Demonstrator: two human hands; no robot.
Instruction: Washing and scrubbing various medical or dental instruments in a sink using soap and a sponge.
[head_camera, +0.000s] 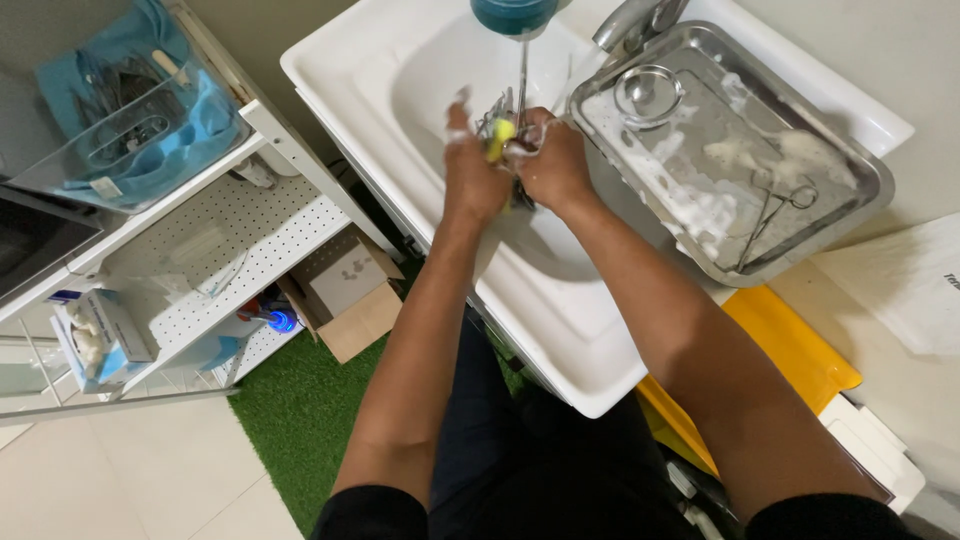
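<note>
Over the white sink (560, 330): my left hand (473, 175) grip clamped on a yellow sponge (498, 137), my right hand (552, 160) grip clamped on metal instruments (497, 106), both soapy. Steel tray (860, 165) on the sink's right rim holds foam, a small round bowl (648, 92) and scissors (775, 205).

Over a white sink (560, 330), left hand (472, 170) and right hand (550, 165) pressed together, soapy, closed around a bunch of metal instruments (500, 108) and a yellow sponge (497, 138). To the right, a steel tray (860, 165) with foam, scissors (775, 205) and a small round bowl (648, 95). Far left, a clear box (125, 110) of tools on a white shelf (270, 245).
</note>
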